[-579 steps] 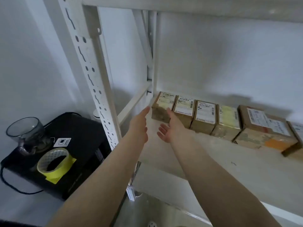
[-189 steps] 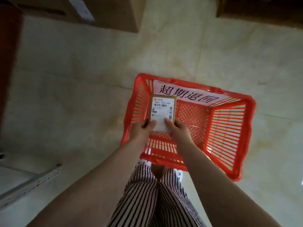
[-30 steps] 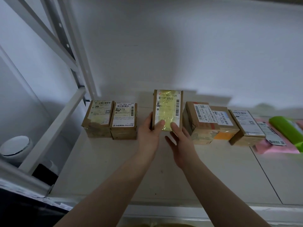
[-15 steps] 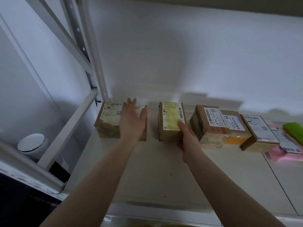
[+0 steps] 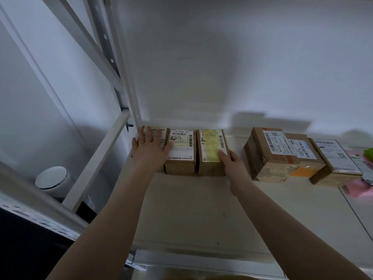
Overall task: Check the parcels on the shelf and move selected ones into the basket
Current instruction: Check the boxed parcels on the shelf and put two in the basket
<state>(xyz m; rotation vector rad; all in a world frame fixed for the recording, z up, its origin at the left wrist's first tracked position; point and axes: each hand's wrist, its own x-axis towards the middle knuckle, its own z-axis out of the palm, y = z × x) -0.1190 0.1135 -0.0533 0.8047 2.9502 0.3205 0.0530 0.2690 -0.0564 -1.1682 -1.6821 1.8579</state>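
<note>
Three small cardboard parcels stand tight together at the back left of the white shelf [image 5: 191, 209]. My left hand [image 5: 150, 147] lies flat, fingers spread, on the leftmost parcel [image 5: 161, 132] and overlaps the middle parcel [image 5: 182, 146] with the white label. My right hand [image 5: 232, 161] presses against the right front corner of the yellow-labelled parcel [image 5: 211, 146], touching it without lifting it. Further right sits a separate group of three brown parcels [image 5: 270, 154]. The basket is out of view.
The shelf's white upright post [image 5: 123, 77] and side rail [image 5: 99, 158] border the parcels on the left. A round white object [image 5: 51, 177] sits below, outside the rack. Pink [image 5: 359, 186] and green [image 5: 368, 152] soft packages lie at the far right.
The yellow-labelled parcel, held up a second ago, now stands on the shelf pushed left against the middle parcel. My left hand shifted onto the leftmost parcel; my right hand followed the yellow one leftward.
</note>
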